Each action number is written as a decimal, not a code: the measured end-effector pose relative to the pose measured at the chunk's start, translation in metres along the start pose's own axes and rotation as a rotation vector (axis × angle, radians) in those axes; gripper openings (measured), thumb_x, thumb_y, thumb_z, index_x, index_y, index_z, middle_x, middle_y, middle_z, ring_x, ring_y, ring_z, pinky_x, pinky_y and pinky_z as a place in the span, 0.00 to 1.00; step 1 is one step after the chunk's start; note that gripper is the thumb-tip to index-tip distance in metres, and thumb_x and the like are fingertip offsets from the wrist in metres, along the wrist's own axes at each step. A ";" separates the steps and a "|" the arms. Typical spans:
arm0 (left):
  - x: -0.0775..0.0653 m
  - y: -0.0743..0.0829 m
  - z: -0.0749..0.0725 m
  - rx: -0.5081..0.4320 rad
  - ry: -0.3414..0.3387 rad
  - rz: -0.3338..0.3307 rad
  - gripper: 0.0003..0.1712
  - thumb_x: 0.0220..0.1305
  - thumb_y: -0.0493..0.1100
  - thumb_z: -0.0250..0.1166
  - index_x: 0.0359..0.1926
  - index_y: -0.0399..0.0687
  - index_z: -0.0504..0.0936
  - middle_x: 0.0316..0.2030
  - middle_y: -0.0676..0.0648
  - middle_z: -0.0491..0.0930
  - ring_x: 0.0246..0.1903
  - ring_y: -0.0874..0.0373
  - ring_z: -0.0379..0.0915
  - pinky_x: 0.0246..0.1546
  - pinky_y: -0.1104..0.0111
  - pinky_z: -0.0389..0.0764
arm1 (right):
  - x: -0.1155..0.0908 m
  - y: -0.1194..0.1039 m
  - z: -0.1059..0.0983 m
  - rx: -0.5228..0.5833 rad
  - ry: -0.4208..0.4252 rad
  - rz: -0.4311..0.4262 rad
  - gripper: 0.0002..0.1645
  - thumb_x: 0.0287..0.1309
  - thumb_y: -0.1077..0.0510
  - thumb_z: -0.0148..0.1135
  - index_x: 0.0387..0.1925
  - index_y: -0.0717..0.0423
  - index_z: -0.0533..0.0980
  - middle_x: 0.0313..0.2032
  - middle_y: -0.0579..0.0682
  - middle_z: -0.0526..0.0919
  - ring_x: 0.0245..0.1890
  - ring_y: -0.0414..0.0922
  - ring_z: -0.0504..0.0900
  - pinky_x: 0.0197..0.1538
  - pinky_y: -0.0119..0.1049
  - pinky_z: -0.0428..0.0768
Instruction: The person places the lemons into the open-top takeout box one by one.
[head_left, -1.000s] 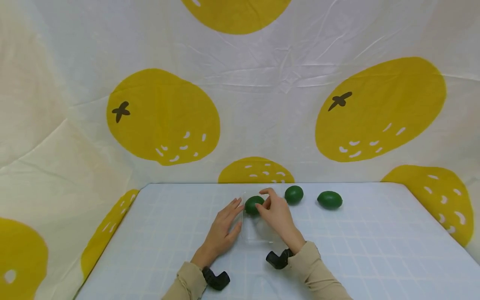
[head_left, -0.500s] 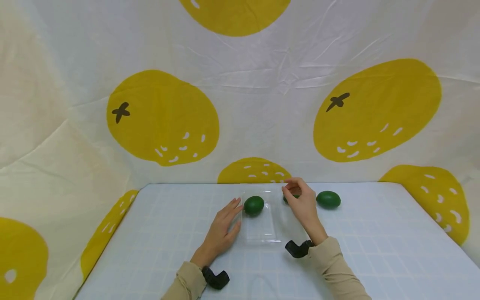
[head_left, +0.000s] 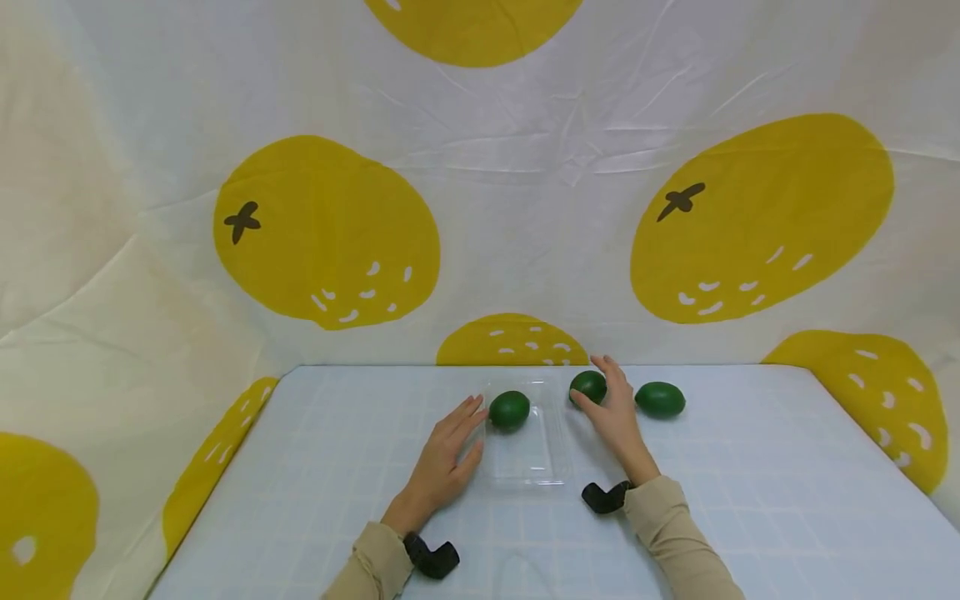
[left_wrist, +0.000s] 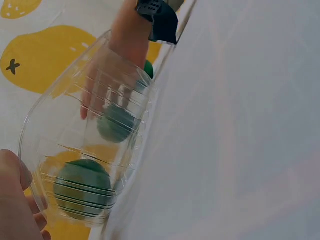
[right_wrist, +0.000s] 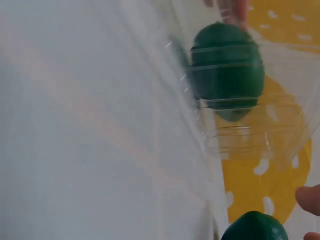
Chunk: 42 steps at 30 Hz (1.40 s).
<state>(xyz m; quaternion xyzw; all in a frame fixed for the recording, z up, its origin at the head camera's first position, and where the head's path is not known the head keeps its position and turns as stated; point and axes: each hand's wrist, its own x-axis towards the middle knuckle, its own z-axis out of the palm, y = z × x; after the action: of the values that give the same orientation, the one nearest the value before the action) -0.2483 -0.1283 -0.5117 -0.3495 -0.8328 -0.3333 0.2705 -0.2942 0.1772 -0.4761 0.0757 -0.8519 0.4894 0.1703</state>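
Note:
A clear plastic container (head_left: 525, 454) stands on the table with one green lime (head_left: 509, 411) at its far left end. My left hand (head_left: 442, 462) rests along the container's left side, fingers fairly straight; its fingers (left_wrist: 12, 192) also touch the clear wall in the left wrist view. Right of the container, my right hand (head_left: 617, 417) is spread around a second lime (head_left: 587, 387), thumb in front and fingers beyond it. The right wrist view shows a fingertip (right_wrist: 309, 199) apart from that lime (right_wrist: 255, 227). A third lime (head_left: 660, 400) lies just right of the hand.
The table (head_left: 337, 467) has a pale blue checked cover. Behind it hangs a white cloth (head_left: 525, 233) with large yellow fruit prints, close to the table's back edge. Black camera mounts (head_left: 433, 557) sit at both wrists.
My right hand has moved right from the lime in the container to the second lime, and its fingers have spread apart. The left hand and the container have stayed put.

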 end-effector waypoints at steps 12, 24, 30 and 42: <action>0.000 0.001 0.000 0.009 -0.007 -0.005 0.27 0.66 0.40 0.57 0.66 0.39 0.73 0.69 0.40 0.67 0.69 0.43 0.61 0.65 0.49 0.64 | -0.008 0.023 0.009 -0.052 -0.070 -0.064 0.39 0.59 0.59 0.68 0.70 0.57 0.63 0.73 0.69 0.53 0.72 0.68 0.52 0.66 0.69 0.57; 0.000 0.001 -0.002 0.007 -0.009 -0.008 0.27 0.66 0.40 0.57 0.66 0.39 0.73 0.69 0.40 0.67 0.69 0.42 0.60 0.65 0.48 0.65 | -0.009 0.021 0.012 -0.018 0.010 -0.075 0.39 0.55 0.63 0.70 0.67 0.61 0.65 0.66 0.67 0.64 0.65 0.63 0.65 0.64 0.62 0.65; 0.000 0.001 -0.002 0.007 -0.013 -0.013 0.27 0.66 0.40 0.57 0.66 0.39 0.73 0.70 0.40 0.66 0.69 0.43 0.60 0.65 0.48 0.64 | -0.009 0.019 0.012 -0.021 0.024 -0.012 0.39 0.55 0.62 0.71 0.66 0.58 0.65 0.63 0.67 0.67 0.61 0.62 0.68 0.61 0.60 0.68; 0.001 0.004 -0.003 0.000 -0.010 -0.004 0.27 0.66 0.40 0.57 0.65 0.38 0.73 0.68 0.38 0.68 0.69 0.41 0.61 0.65 0.47 0.65 | -0.009 0.017 0.010 0.049 0.067 0.035 0.39 0.52 0.62 0.74 0.65 0.57 0.70 0.62 0.63 0.72 0.59 0.59 0.71 0.60 0.56 0.70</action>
<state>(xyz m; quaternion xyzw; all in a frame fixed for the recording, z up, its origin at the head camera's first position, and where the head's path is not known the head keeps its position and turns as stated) -0.2453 -0.1286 -0.5076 -0.3495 -0.8349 -0.3320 0.2657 -0.2929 0.1769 -0.4984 0.0487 -0.8346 0.5154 0.1882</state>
